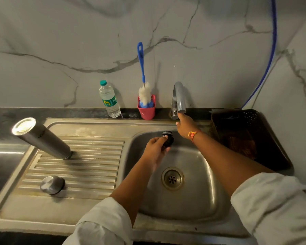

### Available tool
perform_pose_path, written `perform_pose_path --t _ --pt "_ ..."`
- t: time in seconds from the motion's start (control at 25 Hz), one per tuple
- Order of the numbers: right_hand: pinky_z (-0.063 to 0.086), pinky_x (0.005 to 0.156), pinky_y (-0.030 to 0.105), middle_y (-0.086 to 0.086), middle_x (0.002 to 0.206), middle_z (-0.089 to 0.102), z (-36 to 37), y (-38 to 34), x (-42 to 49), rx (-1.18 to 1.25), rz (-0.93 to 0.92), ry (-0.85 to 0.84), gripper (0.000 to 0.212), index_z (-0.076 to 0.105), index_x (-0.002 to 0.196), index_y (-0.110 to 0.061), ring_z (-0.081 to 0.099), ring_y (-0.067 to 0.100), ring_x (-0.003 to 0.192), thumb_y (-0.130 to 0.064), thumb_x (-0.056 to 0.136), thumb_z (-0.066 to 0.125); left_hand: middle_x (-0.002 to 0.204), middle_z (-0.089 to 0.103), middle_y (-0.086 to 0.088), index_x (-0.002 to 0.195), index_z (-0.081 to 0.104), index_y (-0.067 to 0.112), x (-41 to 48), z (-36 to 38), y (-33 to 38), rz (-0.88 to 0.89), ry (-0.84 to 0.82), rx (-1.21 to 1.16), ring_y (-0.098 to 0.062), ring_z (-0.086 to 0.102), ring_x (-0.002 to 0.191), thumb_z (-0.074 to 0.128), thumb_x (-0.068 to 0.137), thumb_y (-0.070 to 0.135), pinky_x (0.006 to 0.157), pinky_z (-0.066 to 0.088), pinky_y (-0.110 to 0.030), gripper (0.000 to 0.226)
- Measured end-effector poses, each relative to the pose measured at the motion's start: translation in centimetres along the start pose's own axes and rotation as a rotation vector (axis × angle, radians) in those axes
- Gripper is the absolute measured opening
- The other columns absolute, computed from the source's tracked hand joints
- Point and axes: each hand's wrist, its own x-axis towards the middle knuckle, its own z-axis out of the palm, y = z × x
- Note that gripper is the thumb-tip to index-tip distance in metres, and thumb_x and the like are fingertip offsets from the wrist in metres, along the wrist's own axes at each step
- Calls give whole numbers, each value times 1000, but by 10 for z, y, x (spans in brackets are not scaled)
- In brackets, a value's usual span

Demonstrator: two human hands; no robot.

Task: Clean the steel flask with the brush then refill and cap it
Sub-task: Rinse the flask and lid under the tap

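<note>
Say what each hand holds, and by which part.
The left hand pinches the small black stopper by its sides. The right hand is at the tap; a grip cannot be told.

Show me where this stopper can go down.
Free: the drainboard ribs between flask, cap and basin; also the basin floor around the drain. Crowded: the back ledge, with bottle, cup with brush and tap in a row; the basket fills the right side.

Both arms stretch forward, white sleeves rolled up. The left hand (155, 150) pinches a small black round stopper (168, 140). The right hand (185, 125) reaches further, its fingertips hidden at the curved chrome tap (179, 98).
</note>
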Motion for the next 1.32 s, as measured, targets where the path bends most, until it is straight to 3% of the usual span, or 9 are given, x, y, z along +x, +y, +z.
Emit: perform_pose_path --t 0.28,0.6,0.8,0.88,0.96,1.04,1.12,1.2,1.32 --pt "34 112 52 5 161 23 3 22 13 -327 -34 -90 64 29 150 -25 23 36 145 -4 93 50 128 63 -29 134 54 0 13 8 2 -56 -26 -192 -31 69 98 62 101 19 69 62 -25 39" --pt "43 95 46 15 148 36 1 20 17 -534 -138 -14 62 29 154 -29 40 37 126 -10 97 46 116 65 -25 129 56 1 26 20 1 -119 -15 -242 -29 69 91 60 102 23 75 59 -26 35" --pt "42 97 44 17 138 38 -17 -4 7 -566 -159 -31 49 32 153 -30 45 40 120 -27 105 41 117 66 -25 124 59 0 30 24 1 -143 0 -253 -29 69 92 59 102 26 74 60 -27 34" --pt "44 98 44 15 133 46 -18 -7 10 -360 -63 -48 44 44 144 -25 49 37 116 -39 102 47 117 66 -25 123 59 -1 30 26 0 -159 -4 -275 -32 69 101 60 102 25 72 63 -30 33" --pt "49 89 39 6 118 57 -7 -3 7 139 136 65 43 52 127 -29 58 29 105 -56 94 53 123 65 -26 125 59 -3 30 29 -2 -169 -19 -320 -37 66 117 60 103 20 69 64 -32 32" --pt "51 80 31 2 109 63 13 4 -5 578 335 72 26 56 122 -26 62 25 100 -38 100 49 122 66 -25 126 59 -5 29 33 -6 -157 -40 -306 -33 67 116 59 103 14 74 65 -33 31" --pt "53 79 33 6 109 67 33 11 -26 891 520 -20 26 63 119 -20 64 21 93 -23 104 42 118 69 -23 132 56 -4 29 32 -11 -99 -55 -228 -29 71 104 63 99 8 80 64 -34 35" --pt "54 77 35 10 97 71 38 12 -47 1233 676 -107 28 68 103 -15 67 19 81 -31 104 45 120 70 -20 132 55 3 30 30 -19 -21 -31 -115 -30 72 103 71 92 2 81 63 -36 43" --pt "55 81 38 10 84 75 42 13 -58 1542 713 -171 40 68 101 -9 73 18 69 -45 101 49 114 73 -10 121 61 13 31 33 -26 139 59 235 -26 72 103 83 80 1 80 59 -33 47"
